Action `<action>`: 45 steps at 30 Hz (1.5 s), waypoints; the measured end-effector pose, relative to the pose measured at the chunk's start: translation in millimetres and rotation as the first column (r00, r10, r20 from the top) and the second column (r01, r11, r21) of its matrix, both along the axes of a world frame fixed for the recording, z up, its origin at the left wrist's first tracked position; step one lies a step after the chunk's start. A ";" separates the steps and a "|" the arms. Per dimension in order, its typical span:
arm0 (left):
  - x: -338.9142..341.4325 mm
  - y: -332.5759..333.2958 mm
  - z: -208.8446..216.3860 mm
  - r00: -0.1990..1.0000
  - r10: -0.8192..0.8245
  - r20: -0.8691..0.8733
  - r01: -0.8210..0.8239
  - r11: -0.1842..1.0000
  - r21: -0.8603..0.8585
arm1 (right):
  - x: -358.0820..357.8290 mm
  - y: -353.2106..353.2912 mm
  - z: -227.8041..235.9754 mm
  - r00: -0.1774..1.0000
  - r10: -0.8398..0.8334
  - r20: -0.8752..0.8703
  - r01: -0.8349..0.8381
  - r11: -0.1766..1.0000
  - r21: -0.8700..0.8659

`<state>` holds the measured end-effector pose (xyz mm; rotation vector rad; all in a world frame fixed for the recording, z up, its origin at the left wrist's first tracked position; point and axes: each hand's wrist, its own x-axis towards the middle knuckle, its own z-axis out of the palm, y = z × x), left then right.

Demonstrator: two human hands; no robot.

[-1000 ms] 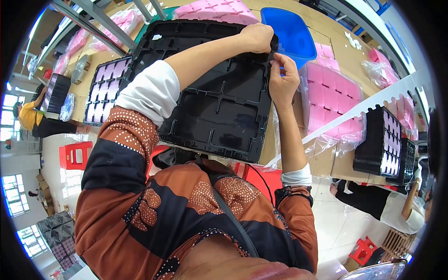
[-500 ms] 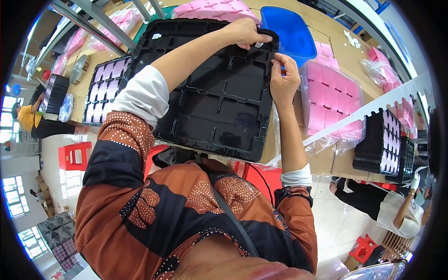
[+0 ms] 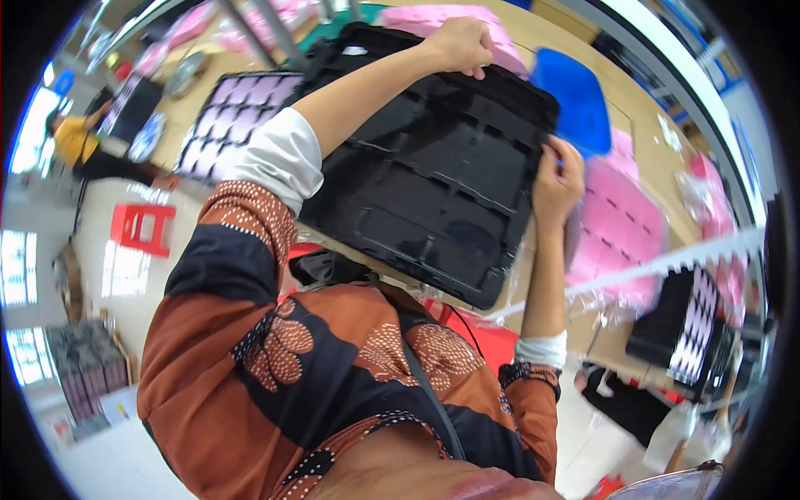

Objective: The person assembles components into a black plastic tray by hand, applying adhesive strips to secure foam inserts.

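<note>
A large black plastic tray with moulded compartments lies in front of me, tilted in the view. My left hand is closed above its far edge, fingers curled together; what they hold, if anything, is hidden. With thumb and fingers, my right hand grips the tray's right edge near the far right corner. A small white patch shows on the tray's far left part.
A blue plastic bin stands beyond the tray's right corner. Bagged pink foam sits right of my right hand, with more pink foam behind the tray. Left is a filled tray. Black trays are stacked at right.
My left hand has moved from the tray's far right corner leftward along the far edge. The white scrap by its fingers no longer shows. The whole view has turned somewhat.
</note>
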<state>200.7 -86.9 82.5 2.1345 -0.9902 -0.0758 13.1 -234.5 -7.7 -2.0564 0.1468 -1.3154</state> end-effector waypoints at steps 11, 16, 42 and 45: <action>48.9 158.4 -11.5 0.942 0.313 0.124 -0.336 0.897 0.289 | 3.0 2.6 -1.8 0.996 0.091 -0.009 -0.091 0.996 0.020; 53.1 146.5 -9.7 0.930 0.312 0.192 -0.362 0.861 0.356 | 2.5 3.1 -0.7 0.997 0.066 -0.043 -0.066 0.998 0.003; 46.9 147.2 -6.4 0.947 0.271 0.173 -0.317 0.883 0.347 | -2.3 3.2 -0.2 0.994 0.086 -0.063 -0.083 0.995 0.055; 66.6 160.1 -15.2 0.917 0.250 0.311 -0.355 0.865 0.354 | -1.6 3.4 -0.2 0.993 0.098 -0.060 -0.094 0.994 0.056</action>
